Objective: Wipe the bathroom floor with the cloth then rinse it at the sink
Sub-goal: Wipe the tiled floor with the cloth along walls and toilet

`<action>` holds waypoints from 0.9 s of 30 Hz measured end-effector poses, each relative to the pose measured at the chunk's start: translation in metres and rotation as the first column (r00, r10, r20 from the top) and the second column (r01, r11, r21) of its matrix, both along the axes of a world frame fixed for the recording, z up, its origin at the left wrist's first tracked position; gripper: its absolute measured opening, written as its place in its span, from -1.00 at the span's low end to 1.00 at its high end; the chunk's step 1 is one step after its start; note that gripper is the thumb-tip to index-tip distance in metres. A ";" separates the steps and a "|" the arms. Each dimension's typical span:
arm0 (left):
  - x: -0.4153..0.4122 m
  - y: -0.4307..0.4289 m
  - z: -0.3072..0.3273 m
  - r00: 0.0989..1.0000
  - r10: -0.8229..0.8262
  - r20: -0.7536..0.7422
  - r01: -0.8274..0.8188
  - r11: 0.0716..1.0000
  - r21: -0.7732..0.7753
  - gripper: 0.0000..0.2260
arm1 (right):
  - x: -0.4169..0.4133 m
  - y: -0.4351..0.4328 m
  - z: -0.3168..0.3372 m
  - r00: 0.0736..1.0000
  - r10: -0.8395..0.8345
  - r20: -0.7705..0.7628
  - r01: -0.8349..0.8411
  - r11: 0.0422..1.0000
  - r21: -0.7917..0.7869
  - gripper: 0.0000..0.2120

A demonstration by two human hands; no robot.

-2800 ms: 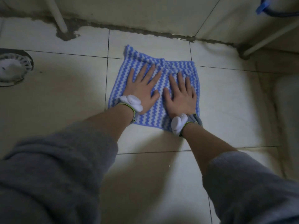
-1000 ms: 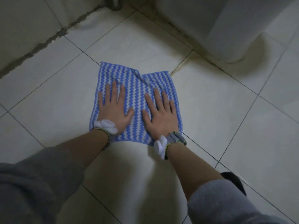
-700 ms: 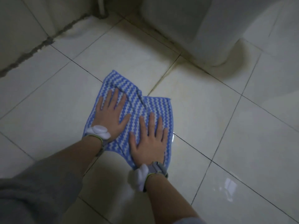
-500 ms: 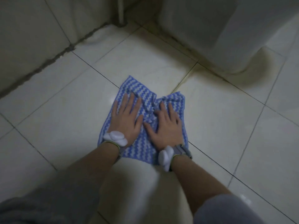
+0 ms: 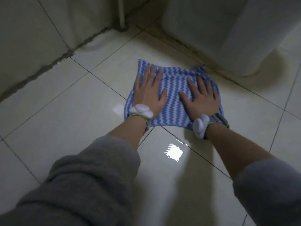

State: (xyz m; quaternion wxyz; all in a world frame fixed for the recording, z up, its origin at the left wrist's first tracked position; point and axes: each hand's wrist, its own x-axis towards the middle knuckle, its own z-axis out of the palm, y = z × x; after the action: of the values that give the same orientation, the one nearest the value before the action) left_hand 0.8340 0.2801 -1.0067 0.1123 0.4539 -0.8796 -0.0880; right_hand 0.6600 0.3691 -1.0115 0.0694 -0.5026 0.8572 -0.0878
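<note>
Both hands flat on a blue-and-white zigzag-striped cloth (image 5: 173, 88) spread on the glossy pale tiled floor (image 5: 73, 115). The left hand (image 5: 149, 93) and the right hand (image 5: 202, 98) lie palm down side by side, fingers straight and slightly spread, pressing the cloth without gripping it. The cloth's far right corner, beyond the right fingertips, is bunched. A white padded band (image 5: 140, 110) sits at each wrist; grey sleeves (image 5: 89, 185) are pushed up the forearms. Beyond the right hand stands a white rounded fixture base (image 5: 228, 30); beyond the left hand, a thin white pipe (image 5: 121, 12) meets the floor by the wall.
</note>
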 end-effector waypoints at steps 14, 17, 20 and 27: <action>-0.006 0.209 -0.001 0.951 -0.291 0.100 0.278 0.952 0.132 -0.37 | 0.040 0.241 0.005 0.991 -0.132 0.005 0.132 0.991 0.000 -0.38; -0.037 0.222 -0.003 0.904 -0.423 0.059 0.411 0.900 0.147 -0.38 | 0.047 0.270 0.000 0.909 -0.416 -0.019 0.416 0.909 -0.023 -0.41; -0.084 0.211 -0.003 0.804 -0.590 0.075 0.575 0.804 0.156 -0.40 | 0.049 0.259 0.005 0.710 -0.703 0.043 0.704 0.707 -0.065 -0.39; -0.157 0.182 0.002 0.827 -0.545 0.137 0.529 0.837 0.140 -0.47 | -0.033 0.207 -0.006 0.765 -0.642 -0.050 0.641 0.767 -0.037 -0.44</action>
State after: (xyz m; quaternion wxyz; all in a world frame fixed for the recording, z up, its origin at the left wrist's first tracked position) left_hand 0.6765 0.4624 -1.0046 -0.0147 0.1986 -0.9727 -0.1189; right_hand 0.6270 0.5758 -1.0177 0.0054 -0.1826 0.9782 -0.0988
